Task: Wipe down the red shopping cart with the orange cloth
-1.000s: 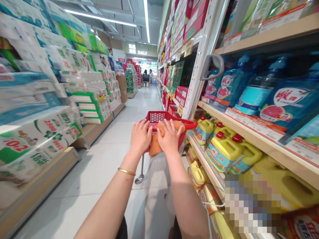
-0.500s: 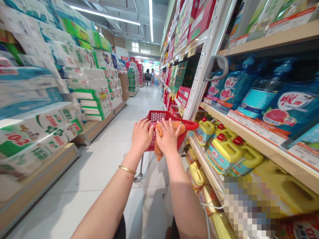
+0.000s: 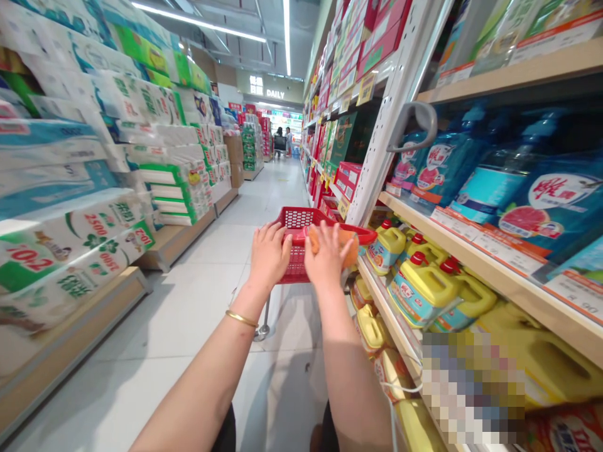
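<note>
My left hand (image 3: pixel 270 252) lies over the left end of the red shopping cart handle (image 3: pixel 300 238), holding it with the fingers pointing forward. On the right part of that handle, my right hand (image 3: pixel 326 256) presses an orange cloth (image 3: pixel 347 243) against the bar. The fingers of this hand are somewhat spread, and the cloth shows between them and past their right side. Ahead of both hands is the red mesh basket of the cart (image 3: pixel 296 217); its far rim and part of the near wall show. My palms are hidden from view.
Tissue packs (image 3: pixel 70 245) are stacked on low wooden platforms to the left. Close on the right, shelves hold yellow jugs (image 3: pixel 417 290) and blue pump bottles (image 3: pixel 541 201). A grey hook-like handle (image 3: pixel 431 125) juts out there. People (image 3: pixel 282 138) are far down the aisle.
My right hand has slid right along the handle with the orange cloth, baring more of the bar between the hands. The cloth's hanging end no longer shows below. My left hand stays put.
</note>
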Demonstrator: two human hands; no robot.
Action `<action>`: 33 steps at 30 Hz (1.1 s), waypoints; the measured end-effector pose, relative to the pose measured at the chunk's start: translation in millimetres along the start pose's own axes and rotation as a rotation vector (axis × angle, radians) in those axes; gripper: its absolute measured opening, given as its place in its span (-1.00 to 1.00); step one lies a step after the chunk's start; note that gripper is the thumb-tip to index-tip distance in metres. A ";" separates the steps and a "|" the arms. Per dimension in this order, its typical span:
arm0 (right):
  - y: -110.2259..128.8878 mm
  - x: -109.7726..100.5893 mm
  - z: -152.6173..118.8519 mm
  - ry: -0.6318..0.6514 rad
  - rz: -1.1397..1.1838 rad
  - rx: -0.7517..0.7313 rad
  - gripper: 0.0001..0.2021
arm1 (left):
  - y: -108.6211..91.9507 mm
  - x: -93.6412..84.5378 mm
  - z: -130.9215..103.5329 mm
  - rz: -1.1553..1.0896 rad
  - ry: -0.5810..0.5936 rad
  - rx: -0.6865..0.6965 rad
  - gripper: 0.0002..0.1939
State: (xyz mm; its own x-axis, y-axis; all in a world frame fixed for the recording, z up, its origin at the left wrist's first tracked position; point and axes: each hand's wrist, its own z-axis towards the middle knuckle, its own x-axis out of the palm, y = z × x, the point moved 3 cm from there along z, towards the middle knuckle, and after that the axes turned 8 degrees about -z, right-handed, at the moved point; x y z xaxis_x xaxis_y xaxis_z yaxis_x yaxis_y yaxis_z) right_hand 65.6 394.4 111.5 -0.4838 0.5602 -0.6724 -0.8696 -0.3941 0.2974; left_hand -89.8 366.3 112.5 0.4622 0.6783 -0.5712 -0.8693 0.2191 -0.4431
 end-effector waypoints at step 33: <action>-20.0 -2.8 2.8 -0.027 -0.047 0.131 -0.52 | -2.1 -1.0 -1.0 -0.009 -0.036 -0.004 -0.54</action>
State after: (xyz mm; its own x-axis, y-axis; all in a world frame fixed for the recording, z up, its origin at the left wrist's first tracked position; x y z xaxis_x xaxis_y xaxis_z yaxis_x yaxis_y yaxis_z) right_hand 84.0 402.7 109.3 -0.4434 0.5958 -0.6697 -0.8958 -0.2697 0.3532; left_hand -88.2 364.5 113.4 0.4634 0.7014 -0.5416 -0.8643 0.2227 -0.4511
